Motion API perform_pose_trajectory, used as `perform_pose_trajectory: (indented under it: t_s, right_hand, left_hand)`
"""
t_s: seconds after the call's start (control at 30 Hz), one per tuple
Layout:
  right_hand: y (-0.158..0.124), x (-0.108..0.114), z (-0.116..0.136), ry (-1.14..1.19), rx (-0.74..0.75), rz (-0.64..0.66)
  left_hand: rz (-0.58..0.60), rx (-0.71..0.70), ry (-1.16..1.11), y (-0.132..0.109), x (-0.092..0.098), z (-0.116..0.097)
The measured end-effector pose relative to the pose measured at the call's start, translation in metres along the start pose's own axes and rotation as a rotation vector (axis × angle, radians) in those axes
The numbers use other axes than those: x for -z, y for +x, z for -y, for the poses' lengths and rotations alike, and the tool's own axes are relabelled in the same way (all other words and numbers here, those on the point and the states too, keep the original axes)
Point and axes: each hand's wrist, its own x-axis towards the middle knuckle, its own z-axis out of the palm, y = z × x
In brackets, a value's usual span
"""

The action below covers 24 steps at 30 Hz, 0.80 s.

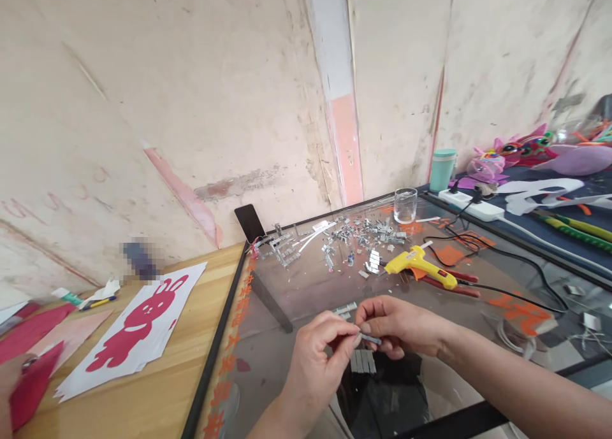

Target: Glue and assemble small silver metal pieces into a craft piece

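Note:
My left hand and my right hand meet over the glass table, fingers pinched together. Between them they hold a small thin grey metal piece. Under the hands lie several flat grey metal strips, and a few more strips lie just beyond the fingers. A yellow hot glue gun rests on its side beyond my right hand, its black cord trailing right.
A heap of small metal clips lies at the back of the glass, near a drinking glass and a dark phone. A power strip and teal cup stand right. A red rabbit paper cutout lies on the wooden table left.

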Motion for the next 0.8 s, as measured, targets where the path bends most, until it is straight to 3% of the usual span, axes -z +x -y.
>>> perform_pose_trajectory:
  t_s: [0.27,0.4,0.5,0.63,0.8]
  right_hand:
    - [0.01,0.01,-0.004,0.049,0.171,-0.064]
    - [0.016,0.016,-0.009,0.014,0.287,-0.178]
    - [0.021,0.023,-0.014,-0.02,0.306,-0.212]
    - [0.026,0.029,-0.02,-0.131,0.323,-0.248]
    - [0.027,0.026,-0.023,-0.313,0.275,-0.31]
  left_hand:
    - [-0.072,0.27,-0.043,0.013,-0.001,0.005]
    - [-0.056,0.399,-0.132,0.021,-0.007,0.01]
    - [-0.057,0.325,-0.14,0.023,-0.013,0.016]
    - [-0.078,0.131,0.025,0.024,-0.017,0.026]
    - [-0.065,0.037,0.142,0.019,-0.016,0.038]
